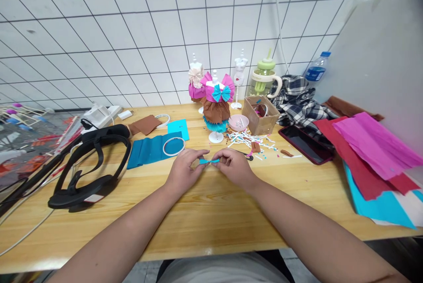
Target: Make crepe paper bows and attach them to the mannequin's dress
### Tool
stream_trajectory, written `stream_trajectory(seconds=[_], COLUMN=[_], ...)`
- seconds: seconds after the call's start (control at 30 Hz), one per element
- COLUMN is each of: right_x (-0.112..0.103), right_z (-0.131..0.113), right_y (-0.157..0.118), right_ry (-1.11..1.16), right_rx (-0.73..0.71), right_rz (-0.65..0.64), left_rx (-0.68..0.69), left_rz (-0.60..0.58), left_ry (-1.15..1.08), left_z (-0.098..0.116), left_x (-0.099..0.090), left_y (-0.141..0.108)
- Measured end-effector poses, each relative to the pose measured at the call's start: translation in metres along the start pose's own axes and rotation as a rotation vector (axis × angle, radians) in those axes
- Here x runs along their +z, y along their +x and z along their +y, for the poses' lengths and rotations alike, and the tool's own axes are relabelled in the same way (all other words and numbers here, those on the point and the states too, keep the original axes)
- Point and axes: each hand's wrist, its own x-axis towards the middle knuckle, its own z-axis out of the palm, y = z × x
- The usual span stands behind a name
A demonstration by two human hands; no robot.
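Between my two hands is a small folded piece of blue crepe paper, pinched narrow near its middle. My left hand grips its left end between thumb and fingers. At the right end, the fingertips of my right hand press together on it. Just behind my hands stands a mini dress form dressed in pink, brown and blue paper, with a blue bow on its chest. A teal paper sheet lies left of my hands, with a roll of white tape on it.
Paper scraps, a pink bowl and a cardboard box are behind my right hand. A phone and stacked coloured paper lie to the right. A black headset sits on the left.
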Motion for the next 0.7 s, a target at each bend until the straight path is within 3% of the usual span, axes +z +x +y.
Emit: stream_trajectory(seconds=[0.17,0.3,0.4,0.47,0.57,0.6,0.63,0.7], right_x=[-0.002,-0.002,-0.003,-0.003,0.0,0.001,0.001,0.0], right_z=[-0.005,-0.004,-0.004,-0.005,-0.006,-0.007,-0.006,-0.004], right_y=[-0.002,-0.001,0.0,-0.001,-0.004,-0.004,-0.004,-0.002], right_ry=[-0.04,0.09,0.095,0.095,0.349,0.427,0.45,0.334], right_rx=[-0.087,0.025,0.076,0.136,0.409,0.48,0.497,0.371], right_rz=[0.074,0.061,-0.05,-0.203,-0.55,-0.569,-0.492,-0.148], left_rx=[0.106,0.181,0.225,0.23,0.218,0.209,0.198,0.172], left_rz=[0.079,0.194,0.247,0.28,0.317,0.318,0.315,0.313], left_ry=[0.042,0.096,0.121,0.119,0.097,0.089,0.08,0.067], left_z=[0.002,0.005,0.005,0.003,0.0,0.0,0.0,-0.001], left_x=[-0.009,-0.013,-0.014,-0.015,-0.015,-0.015,-0.015,-0.015], left_y=[0.0,-0.001,-0.001,-0.001,0.001,0.001,0.001,0.001])
